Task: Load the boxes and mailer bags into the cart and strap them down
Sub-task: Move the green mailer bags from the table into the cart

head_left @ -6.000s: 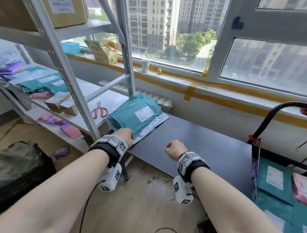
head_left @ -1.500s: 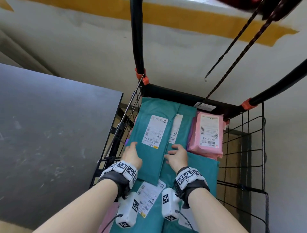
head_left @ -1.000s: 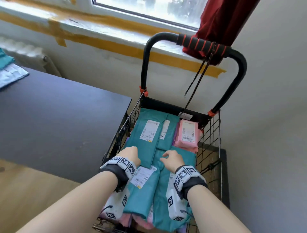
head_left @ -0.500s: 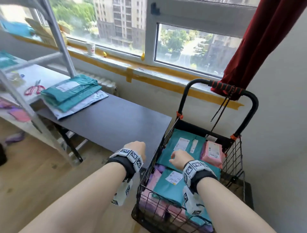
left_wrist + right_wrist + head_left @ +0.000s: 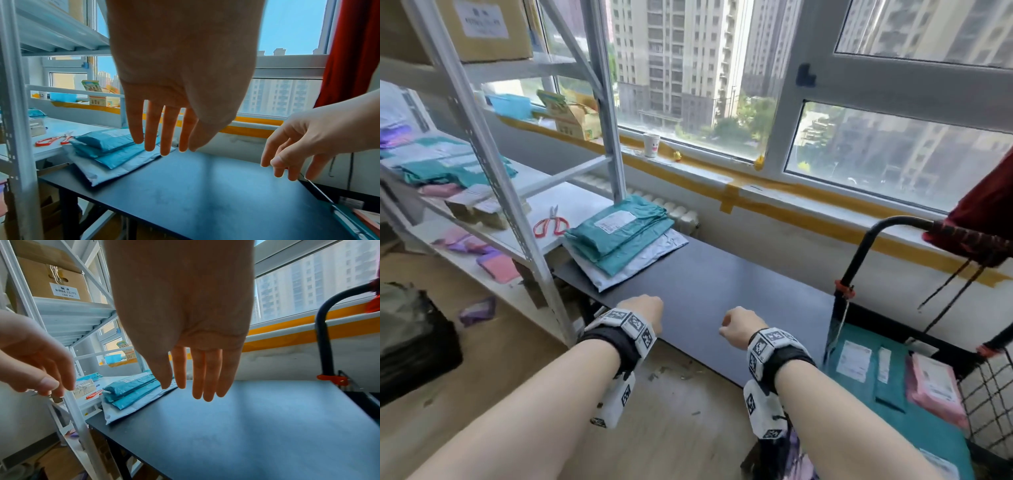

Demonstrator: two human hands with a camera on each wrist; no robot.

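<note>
Both my hands hang in the air over the near edge of the dark table (image 5: 715, 284), empty and apart from each other. My left hand (image 5: 642, 313) sits at lower centre of the head view, and its wrist camera shows the fingers (image 5: 167, 129) straight and slightly spread, pointing down toward the tabletop without touching it. My right hand (image 5: 738, 327) is just to the right of it, fingers (image 5: 207, 373) also loose and straight, holding nothing. The stack of teal mailer bags (image 5: 618, 236) lies on a white mailer bag (image 5: 654, 255) at the far left end of the table, up and to the left of my left hand and well apart from both hands. The cart (image 5: 859, 260) stands at the right edge of the frame, touching the table's right end, with its black handle arching up toward the red curtain (image 5: 983, 209). Inside it, teal mailer bags in the cart (image 5: 914, 411) lie flat beside a pink mailer bag (image 5: 931, 387), just right of my right forearm. Red-handled scissors (image 5: 549, 224) rest on the white shelf (image 5: 582, 205) to the left of the stack.
</note>
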